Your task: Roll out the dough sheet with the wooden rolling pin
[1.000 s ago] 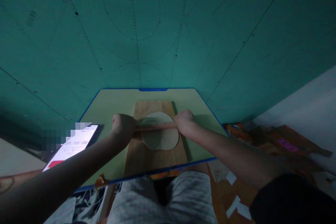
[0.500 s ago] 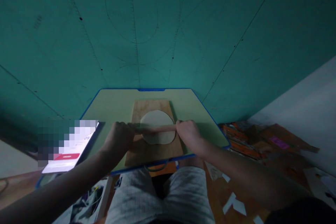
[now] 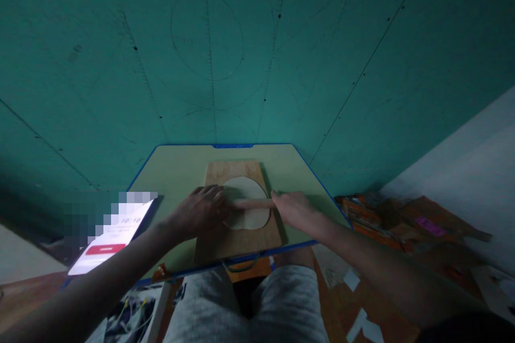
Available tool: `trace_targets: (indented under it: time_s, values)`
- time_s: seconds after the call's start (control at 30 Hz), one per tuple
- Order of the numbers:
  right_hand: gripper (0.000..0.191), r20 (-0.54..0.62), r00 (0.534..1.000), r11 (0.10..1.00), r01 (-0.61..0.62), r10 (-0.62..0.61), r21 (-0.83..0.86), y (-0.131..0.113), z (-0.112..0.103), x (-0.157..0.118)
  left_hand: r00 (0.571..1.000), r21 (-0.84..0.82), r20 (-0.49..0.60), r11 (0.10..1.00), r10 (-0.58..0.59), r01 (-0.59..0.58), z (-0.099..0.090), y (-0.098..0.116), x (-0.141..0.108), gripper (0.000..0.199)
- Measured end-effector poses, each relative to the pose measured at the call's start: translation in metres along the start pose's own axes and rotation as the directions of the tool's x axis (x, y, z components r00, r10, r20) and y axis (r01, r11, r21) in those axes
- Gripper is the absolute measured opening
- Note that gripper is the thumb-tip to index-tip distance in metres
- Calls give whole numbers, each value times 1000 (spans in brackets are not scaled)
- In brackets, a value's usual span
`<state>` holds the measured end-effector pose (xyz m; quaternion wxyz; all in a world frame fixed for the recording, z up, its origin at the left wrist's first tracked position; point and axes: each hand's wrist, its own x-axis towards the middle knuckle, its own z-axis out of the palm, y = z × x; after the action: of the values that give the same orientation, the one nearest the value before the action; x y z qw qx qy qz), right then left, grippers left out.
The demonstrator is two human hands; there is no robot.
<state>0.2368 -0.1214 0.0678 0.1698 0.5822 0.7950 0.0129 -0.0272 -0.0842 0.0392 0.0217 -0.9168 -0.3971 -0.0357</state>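
Note:
A flat, round sheet of pale dough lies on a wooden board, which rests on a light green table with a blue edge. Across the dough runs a wooden rolling pin. My right hand is closed around the pin's right end. Over its left part lies my left hand, fingers together and reaching onto the dough's left side. The left end of the pin is hidden under that hand.
A lit phone or tablet stands at the table's left. Behind the table rises a green wall. Cardboard boxes lie at the right, with paper scraps on the floor. An open box of odds and ends sits below left.
My left hand has slid right along the rolling pin, onto the dough's left side, its fingers less tightly curled. My right hand still grips the right end. The whole view has shifted slightly.

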Motion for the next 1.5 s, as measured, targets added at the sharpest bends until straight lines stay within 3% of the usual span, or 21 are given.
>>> trace_targets:
  time_s: [0.17, 0.3, 0.43, 0.57, 0.67, 0.77, 1.17, 1.33, 1.5]
  values:
    - [36, -66, 997, 979, 55, -42, 196, 24, 0, 14, 995, -133, -40, 987, 91, -95, 16, 6, 23, 27]
    - [37, -189, 977, 927, -23, 100, 374, 34, 3, 40, 994, -178, -44, 979, 95, -102, 16, 8, 39, 22]
    - [30, -223, 956, 891, -74, 192, 448, 30, 12, 66, 996, -233, -39, 968, 85, -92, 13, 6, 58, 21]
    - [27, -246, 948, 892, -76, 204, 446, 26, 23, 79, 997, -297, -47, 954, -57, 40, 8, 1, 84, 32]
    - [28, -265, 935, 888, -97, 236, 449, 28, 27, 82, 978, -249, -80, 954, -190, 165, 9, -3, 104, 37]
    - [28, -275, 928, 885, -104, 249, 453, 31, 26, 83, 979, -183, -67, 967, -191, 176, 16, -5, 113, 35]
    - [30, -262, 937, 866, -77, 233, 495, 19, 35, 72, 946, 85, -162, 951, -280, 296, 28, 23, 86, 49]
    - [37, -181, 963, 876, -92, 199, 473, 8, 37, 59, 943, 115, -163, 944, -289, 309, 31, 27, 75, 48]
    - [46, -236, 959, 911, -49, 157, 408, -5, 40, 43, 949, 100, -160, 952, -271, 289, 30, 31, 64, 47]
